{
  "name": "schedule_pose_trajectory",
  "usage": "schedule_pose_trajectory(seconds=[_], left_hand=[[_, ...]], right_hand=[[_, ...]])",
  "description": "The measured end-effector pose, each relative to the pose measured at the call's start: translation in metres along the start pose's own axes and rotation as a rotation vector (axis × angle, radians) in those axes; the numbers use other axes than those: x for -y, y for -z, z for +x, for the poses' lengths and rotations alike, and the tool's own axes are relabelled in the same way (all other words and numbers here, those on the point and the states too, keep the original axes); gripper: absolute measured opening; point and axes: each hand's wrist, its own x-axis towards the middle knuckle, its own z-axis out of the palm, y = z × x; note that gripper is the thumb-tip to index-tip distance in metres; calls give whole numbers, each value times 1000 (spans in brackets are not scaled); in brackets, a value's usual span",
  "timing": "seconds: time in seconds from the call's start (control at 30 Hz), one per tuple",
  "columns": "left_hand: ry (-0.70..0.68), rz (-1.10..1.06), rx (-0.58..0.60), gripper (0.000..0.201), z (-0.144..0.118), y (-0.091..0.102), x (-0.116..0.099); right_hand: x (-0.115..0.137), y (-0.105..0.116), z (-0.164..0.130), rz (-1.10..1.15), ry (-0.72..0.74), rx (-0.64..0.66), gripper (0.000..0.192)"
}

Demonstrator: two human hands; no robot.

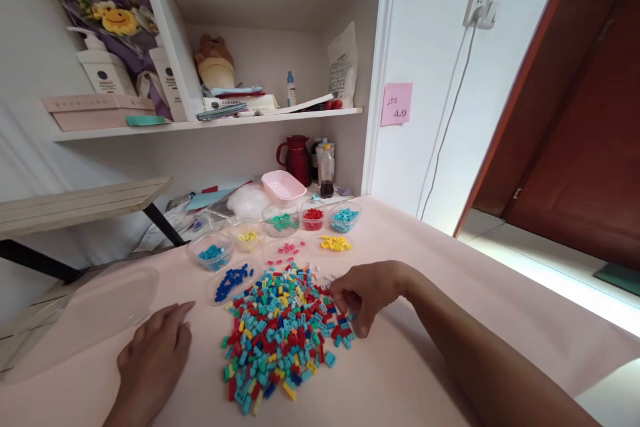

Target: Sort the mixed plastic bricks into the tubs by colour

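Pink cloth is covering the counter [450,293], which is standing against white shelves [210,121] holding bottles, a box and a soft toy. At far left a clear lid [95,310] is lying flat on the counter. Just right of it the left hand [153,360] is resting palm down, fingers spread flat and holding nothing, its fingertips lying near the lid's edge and a little apart from the brick pile [280,333]. That pile, a loose heap of small teal, red, yellow, green and blue bricks, is sitting in the middle of the counter between the two hands. Behind it, sorted groups are lying in a row: blue bricks [231,280] on a clear lid, then a tub of teal bricks [211,255], a tub of yellow ones [249,237], pink bricks [287,251], a tub of green [281,221], a tub of red [313,215], a yellow group [335,243] and a tub of light blue [345,216]. A pink tray [283,185] and a red jug [297,159] are standing further back. The right hand [365,293] is reaching in from the right, fingers curled down into the pile's right edge; whether it is pinching a brick I cannot tell. A pink note [397,104] is sticking to the wall at right, with a wooden door [590,133] beyond.
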Motion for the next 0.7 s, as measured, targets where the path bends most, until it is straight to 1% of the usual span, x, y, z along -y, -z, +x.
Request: schedule_pose_trajectory(seconds=[0.1,0.2,0.37,0.5,0.53,0.57,0.63,0.7], left_hand=[[-4,5,3,46,0,1,0],[2,-1,15,47,-1,2,-1],[-4,-5,9,46,-1,1,0],[-1,0,0,45,0,0,1],[2,-3,4,45,0,0,1],[6,-6,7,45,0,-1,2],[4,-13,2,45,0,-1,2],[3,-19,-2,44,0,-2,3]], right_hand=[[2,-4,6,-2,-32,-8,30],[-2,-4,9,70,-92,-18,20],[-11,-3,8,170,-109,-86,16],[-16,3,11,218,-54,-101,15],[-17,8,12,233,-34,-139,14],[-18,16,14,250,-16,-208,12],[-20,37,18,276,3,-417,10],[-22,63,21,285,-1,-630,8]])
